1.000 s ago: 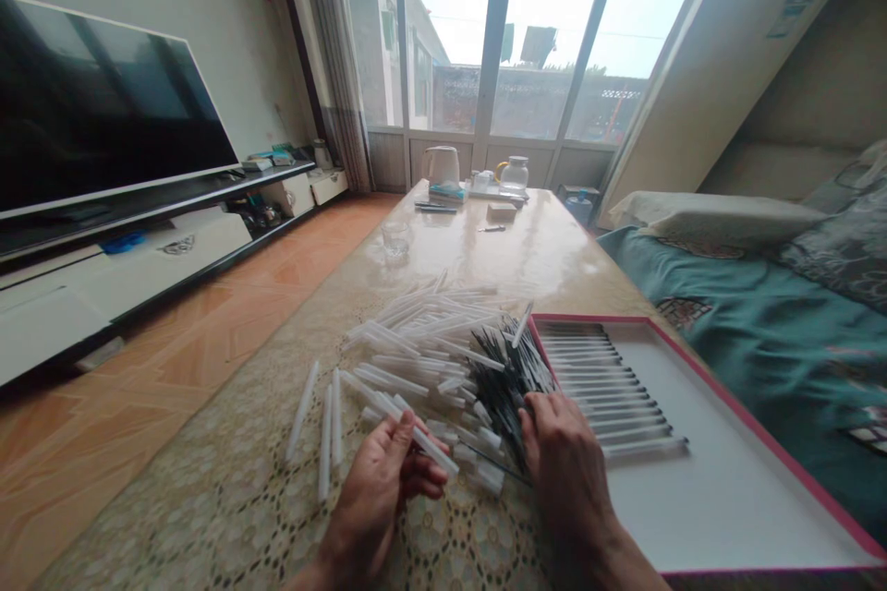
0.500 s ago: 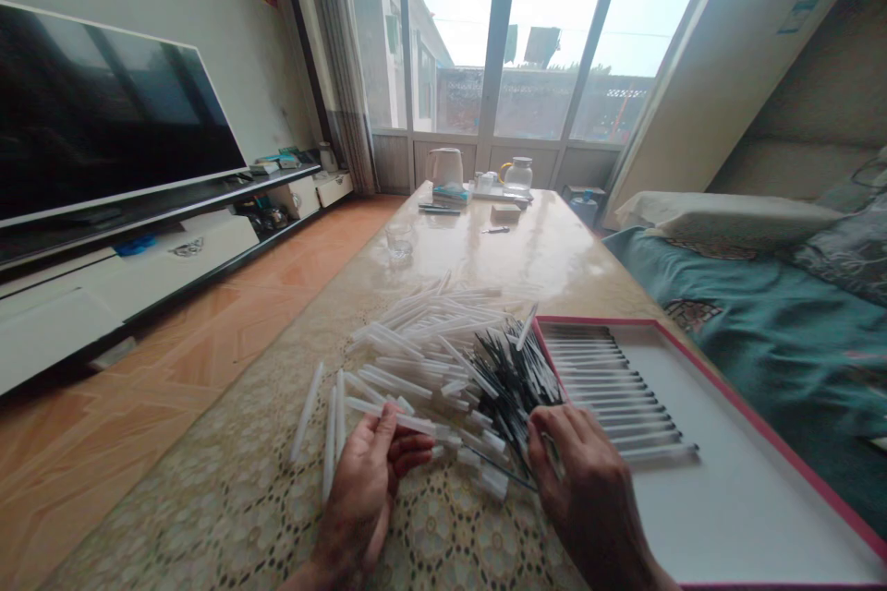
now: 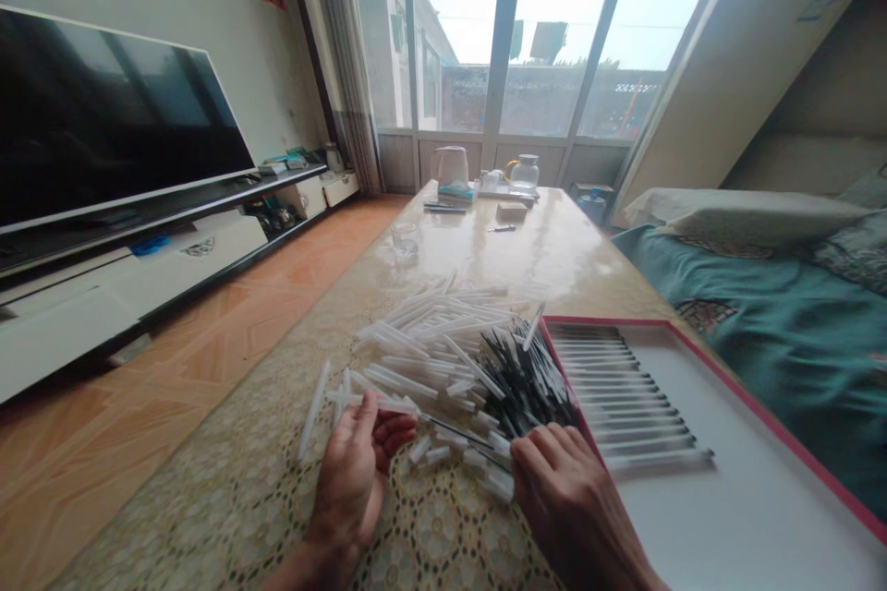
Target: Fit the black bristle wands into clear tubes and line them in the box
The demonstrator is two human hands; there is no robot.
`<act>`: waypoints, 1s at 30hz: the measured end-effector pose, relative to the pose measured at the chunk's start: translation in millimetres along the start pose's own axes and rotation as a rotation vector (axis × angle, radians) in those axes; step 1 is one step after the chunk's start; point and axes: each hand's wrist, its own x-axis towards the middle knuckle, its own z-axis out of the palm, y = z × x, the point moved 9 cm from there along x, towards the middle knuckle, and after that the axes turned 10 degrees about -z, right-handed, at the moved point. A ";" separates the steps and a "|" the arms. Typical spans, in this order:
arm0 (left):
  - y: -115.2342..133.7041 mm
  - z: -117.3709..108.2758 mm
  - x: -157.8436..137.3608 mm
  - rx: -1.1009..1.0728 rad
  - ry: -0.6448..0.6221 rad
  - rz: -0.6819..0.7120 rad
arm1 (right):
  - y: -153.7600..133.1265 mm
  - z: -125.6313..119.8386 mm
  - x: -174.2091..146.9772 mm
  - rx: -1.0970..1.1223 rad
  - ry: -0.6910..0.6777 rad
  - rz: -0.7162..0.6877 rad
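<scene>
My left hand [image 3: 360,462] pinches a translucent white pen barrel [image 3: 398,405] between thumb and fingers, its right end pointing toward my other hand. From my right hand [image 3: 565,489], closed, a thin dark pen refill [image 3: 461,432] reaches left, its far tip by the barrel's end; whether it has entered cannot be made out. Beyond my hands lies a loose heap of white pen barrels [image 3: 422,332]. Against it rests a bundle of black refills [image 3: 523,379]. Short white pieces [image 3: 438,455], likely caps, are scattered between my hands.
At right, a pink-rimmed white tray [image 3: 755,416] holds a row of pens with black ends [image 3: 624,388]. Farther up the table stand a clear glass [image 3: 405,240], a small box [image 3: 511,211], a pitcher [image 3: 452,168] and a glass jug [image 3: 525,172]. A bed or sofa [image 3: 755,277] borders the right.
My right hand has drawn a refill away from the bundle and lined it up with the barrel. My left hand, holding the barrel, has shifted slightly left.
</scene>
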 end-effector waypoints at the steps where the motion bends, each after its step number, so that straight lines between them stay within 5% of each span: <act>1: -1.0 0.7 -0.5 0.012 -0.006 -0.002 | -0.5 0.0 0.4 -0.012 0.002 -0.004; 11: 4.7 11.6 -8.9 0.096 -0.076 0.043 | 4.9 -9.6 -1.1 0.132 0.075 0.029; 24: 6.4 16.0 -15.8 0.129 -0.118 0.101 | 19.8 1.1 -7.5 0.699 0.134 0.259; 30: -38.6 38.6 -28.3 0.195 -0.383 -0.175 | 9.5 0.5 -6.8 0.712 0.187 0.273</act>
